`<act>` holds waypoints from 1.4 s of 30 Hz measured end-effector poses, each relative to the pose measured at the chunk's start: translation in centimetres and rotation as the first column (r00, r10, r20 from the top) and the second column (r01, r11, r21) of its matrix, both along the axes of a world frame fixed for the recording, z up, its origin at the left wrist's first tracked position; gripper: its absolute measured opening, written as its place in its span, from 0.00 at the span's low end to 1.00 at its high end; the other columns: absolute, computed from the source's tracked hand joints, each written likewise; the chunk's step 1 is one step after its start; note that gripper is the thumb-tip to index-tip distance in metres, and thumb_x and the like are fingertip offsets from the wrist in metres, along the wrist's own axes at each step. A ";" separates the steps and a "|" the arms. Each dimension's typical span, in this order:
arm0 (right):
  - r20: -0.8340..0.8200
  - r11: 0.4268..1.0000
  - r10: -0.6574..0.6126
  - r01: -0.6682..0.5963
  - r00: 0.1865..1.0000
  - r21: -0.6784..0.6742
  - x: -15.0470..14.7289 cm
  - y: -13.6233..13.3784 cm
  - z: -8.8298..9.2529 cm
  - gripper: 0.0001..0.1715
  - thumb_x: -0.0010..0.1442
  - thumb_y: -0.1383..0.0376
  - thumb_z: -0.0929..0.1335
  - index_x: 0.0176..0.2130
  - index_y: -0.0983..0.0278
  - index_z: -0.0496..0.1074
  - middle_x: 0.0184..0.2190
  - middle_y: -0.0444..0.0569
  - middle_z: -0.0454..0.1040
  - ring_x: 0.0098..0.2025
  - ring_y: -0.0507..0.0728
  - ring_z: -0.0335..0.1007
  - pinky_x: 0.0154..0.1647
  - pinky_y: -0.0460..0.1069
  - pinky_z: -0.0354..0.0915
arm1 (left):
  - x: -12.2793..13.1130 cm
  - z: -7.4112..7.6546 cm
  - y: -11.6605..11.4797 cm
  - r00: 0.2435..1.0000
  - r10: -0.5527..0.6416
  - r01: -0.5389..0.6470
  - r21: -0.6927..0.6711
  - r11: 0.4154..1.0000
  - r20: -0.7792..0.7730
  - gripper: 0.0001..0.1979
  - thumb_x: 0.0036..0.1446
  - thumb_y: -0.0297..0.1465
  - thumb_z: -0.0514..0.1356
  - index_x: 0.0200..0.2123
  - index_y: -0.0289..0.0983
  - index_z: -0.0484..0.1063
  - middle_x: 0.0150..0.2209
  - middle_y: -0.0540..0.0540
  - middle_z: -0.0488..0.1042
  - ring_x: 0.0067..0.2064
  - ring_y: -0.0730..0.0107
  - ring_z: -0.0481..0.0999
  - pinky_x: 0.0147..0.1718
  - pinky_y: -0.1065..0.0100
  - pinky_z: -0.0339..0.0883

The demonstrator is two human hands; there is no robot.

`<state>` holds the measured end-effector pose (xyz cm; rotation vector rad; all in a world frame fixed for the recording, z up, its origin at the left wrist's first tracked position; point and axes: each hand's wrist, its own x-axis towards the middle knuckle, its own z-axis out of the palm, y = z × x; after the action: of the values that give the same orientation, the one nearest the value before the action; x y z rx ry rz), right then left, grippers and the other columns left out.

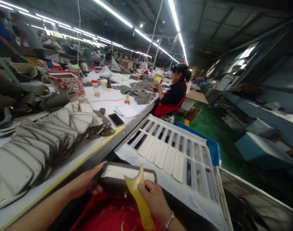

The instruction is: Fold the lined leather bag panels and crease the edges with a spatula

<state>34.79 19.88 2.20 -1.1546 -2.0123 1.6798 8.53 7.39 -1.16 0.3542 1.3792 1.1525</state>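
My left hand (94,181) grips the left end of a dark grey, box-like piece with a white inside (112,171), thumb on its upper edge and fingers curled below. It is held low, in front of a red apron (110,211). My right hand (156,200) is closed around a yellow, translucent plastic strip (136,189) with a curved, notched top end. The strip's upper end stands in front of the piece and hides part of it; whether they touch I cannot tell. Left of my hands, the white table (74,163) bears overlapping grey panels with small rivets (45,138).
To the right, a white slotted rack (148,123) holds several pale oblong pieces (161,155), beside a blue crate (209,144). On the table lie a phone (116,120), a notepad (127,110) and a green-tipped bottle (127,99). A co-worker (175,93) sits ahead.
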 end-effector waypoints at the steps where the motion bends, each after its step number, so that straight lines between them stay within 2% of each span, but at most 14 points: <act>1: -0.036 0.996 -0.015 0.011 0.999 -0.090 -0.3 -0.2 0.1 0.22 0.53 0.50 0.66 0.28 0.68 0.69 0.21 0.46 0.69 0.20 0.49 0.60 0.20 0.44 0.55 | 0.5 0.0 0.2 0.998 0.006 -0.006 -0.001 1.000 0.063 0.35 0.51 0.51 0.56 0.61 0.54 0.50 0.47 0.45 0.72 0.27 0.65 0.77 0.23 0.68 0.69; 4: -0.097 0.963 -0.012 -0.015 0.995 -0.271 -1.3 -0.6 0.1 0.26 0.50 0.47 0.67 0.31 0.70 0.70 0.21 0.48 0.72 0.17 0.49 0.61 0.17 0.43 0.55 | 1.4 -0.3 1.1 0.984 0.019 -0.024 0.025 0.999 0.179 0.34 0.53 0.53 0.53 0.61 0.53 0.49 0.39 0.46 0.74 0.30 0.61 0.78 0.31 0.61 0.72; 7: -0.111 0.944 -0.006 -0.031 0.994 -0.328 -2.2 -1.0 -0.5 0.27 0.47 0.46 0.69 0.29 0.70 0.70 0.20 0.47 0.72 0.15 0.47 0.60 0.14 0.42 0.51 | 1.4 -0.7 1.6 0.963 0.043 -0.062 0.062 0.996 0.267 0.31 0.54 0.53 0.51 0.59 0.50 0.54 0.42 0.45 0.74 0.32 0.61 0.78 0.32 0.60 0.72; 11: -0.131 0.903 -0.071 0.008 0.989 -0.430 -3.4 -1.3 -1.3 0.28 0.46 0.46 0.70 0.30 0.70 0.70 0.17 0.45 0.70 0.13 0.46 0.56 0.12 0.41 0.47 | 1.3 -1.5 2.0 0.934 0.106 -0.142 0.083 0.986 0.340 0.31 0.54 0.54 0.50 0.57 0.46 0.58 0.42 0.45 0.74 0.38 0.58 0.76 0.34 0.58 0.72; 13: -0.148 0.901 -0.129 0.054 0.981 -0.430 -3.9 -1.2 -1.5 0.28 0.47 0.46 0.69 0.30 0.70 0.70 0.15 0.43 0.68 0.12 0.46 0.56 0.12 0.41 0.48 | 1.3 -1.8 2.4 0.925 0.131 -0.174 0.090 0.981 0.357 0.31 0.54 0.54 0.50 0.56 0.45 0.58 0.42 0.45 0.74 0.38 0.59 0.75 0.32 0.59 0.72; 17: -0.178 0.939 -0.246 0.189 0.953 -0.286 -4.6 -0.7 -1.3 0.26 0.50 0.47 0.68 0.30 0.69 0.68 0.11 0.40 0.63 0.13 0.46 0.55 0.14 0.41 0.52 | 1.5 -1.9 3.2 0.917 0.160 -0.206 0.088 0.975 0.366 0.31 0.55 0.54 0.49 0.57 0.44 0.57 0.42 0.44 0.74 0.34 0.63 0.74 0.27 0.64 0.70; 19: -0.185 0.939 -0.235 0.173 0.954 -0.298 -4.8 -0.9 -1.4 0.26 0.51 0.46 0.68 0.31 0.69 0.68 0.10 0.39 0.62 0.12 0.46 0.54 0.13 0.41 0.51 | 1.6 -2.0 3.3 0.906 0.162 -0.216 0.100 0.971 0.391 0.32 0.56 0.54 0.48 0.58 0.43 0.56 0.42 0.44 0.75 0.35 0.62 0.75 0.28 0.64 0.70; 22: -0.175 0.919 -0.127 0.050 0.976 -0.392 -5.2 -2.0 -1.8 0.26 0.51 0.47 0.68 0.33 0.69 0.68 0.11 0.40 0.64 0.11 0.45 0.53 0.11 0.40 0.47 | 1.7 -2.3 3.1 0.887 0.153 -0.241 0.154 0.958 0.436 0.32 0.57 0.54 0.46 0.59 0.42 0.54 0.43 0.44 0.75 0.39 0.59 0.75 0.32 0.63 0.70; 24: -0.175 0.905 -0.071 -0.011 0.982 -0.426 -5.8 -3.1 -2.3 0.26 0.51 0.47 0.68 0.32 0.69 0.68 0.13 0.41 0.66 0.12 0.45 0.54 0.11 0.39 0.48 | 1.9 -2.6 2.8 0.880 0.160 -0.264 0.180 0.948 0.447 0.34 0.56 0.55 0.45 0.59 0.42 0.55 0.43 0.45 0.75 0.41 0.59 0.75 0.33 0.63 0.70; 29: -0.125 0.864 -0.037 -0.031 0.991 -0.503 -8.3 -6.0 -3.1 0.32 0.43 0.42 0.70 0.30 0.69 0.69 0.14 0.43 0.68 0.12 0.46 0.58 0.10 0.39 0.51 | 1.8 -2.9 1.8 0.874 0.148 -0.276 0.221 0.935 0.462 0.38 0.55 0.57 0.42 0.59 0.38 0.55 0.44 0.41 0.75 0.43 0.57 0.75 0.39 0.62 0.69; 32: -0.081 0.820 -0.071 0.012 0.994 -0.572 -9.7 -7.8 -3.8 0.36 0.38 0.41 0.71 0.30 0.70 0.68 0.15 0.46 0.69 0.11 0.46 0.59 0.08 0.39 0.51 | 1.6 -3.0 1.4 0.859 0.153 -0.293 0.225 0.929 0.488 0.38 0.55 0.58 0.42 0.60 0.38 0.54 0.46 0.41 0.74 0.43 0.57 0.75 0.40 0.62 0.69; 35: -0.036 0.745 -0.152 0.091 0.988 -0.661 -10.5 -8.9 -4.7 0.37 0.38 0.43 0.72 0.33 0.70 0.67 0.20 0.50 0.73 0.12 0.47 0.61 0.08 0.39 0.52 | 1.5 -3.3 1.4 0.856 0.139 -0.287 0.234 0.929 0.498 0.39 0.55 0.58 0.43 0.61 0.39 0.52 0.47 0.40 0.74 0.42 0.56 0.76 0.36 0.61 0.70; 39: -0.001 0.615 -0.210 0.131 0.978 -0.777 -11.1 -8.8 -5.3 0.27 0.47 0.52 0.72 0.36 0.71 0.65 0.25 0.53 0.75 0.13 0.47 0.65 0.10 0.38 0.57 | 1.4 -4.3 1.5 0.869 0.112 -0.267 0.266 0.926 0.482 0.38 0.55 0.57 0.44 0.61 0.39 0.52 0.47 0.40 0.74 0.41 0.56 0.76 0.36 0.62 0.69; 42: -0.039 0.529 -0.181 0.064 0.983 -0.846 -11.5 -8.3 -5.8 0.22 0.54 0.54 0.68 0.38 0.71 0.64 0.23 0.53 0.75 0.12 0.48 0.65 0.10 0.39 0.56 | 1.3 -5.1 1.7 0.902 0.123 -0.261 0.296 0.919 0.414 0.38 0.54 0.57 0.47 0.60 0.39 0.54 0.47 0.41 0.74 0.44 0.56 0.75 0.40 0.63 0.68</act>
<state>23.25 11.63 -3.61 -1.3342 -0.9094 2.6665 9.78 9.13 -6.29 0.2192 0.8734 1.5472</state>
